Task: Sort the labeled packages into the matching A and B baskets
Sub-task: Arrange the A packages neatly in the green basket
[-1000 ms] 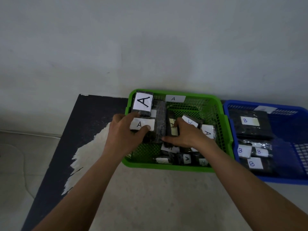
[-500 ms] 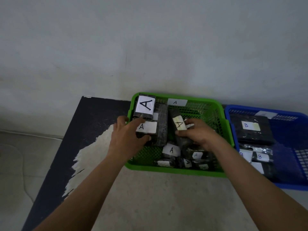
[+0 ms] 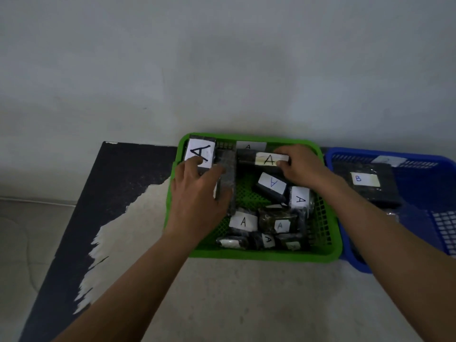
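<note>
A green basket (image 3: 330, 253) tagged A holds several black packages with white A labels. My right hand (image 3: 299, 169) grips a long black package with a cream A label (image 3: 267, 159) at the basket's far side, lying crosswise. My left hand (image 3: 197, 193) rests over the packages at the basket's left side, fingers spread against a tall dark package (image 3: 228, 169) and below a big A-labelled package (image 3: 201, 153); a firm grip is not evident. To the right stands a blue basket (image 3: 345, 250) with a black B-labelled package (image 3: 365, 180).
Both baskets sit on a pale table with a worn black patch (image 3: 118, 183) at the left. A grey wall (image 3: 222, 70) rises right behind the baskets. Floor shows at the far left.
My right hand has carried the cream-labelled package from the basket's middle to its far edge and turned it crosswise. My left hand slid up toward the big A label.
</note>
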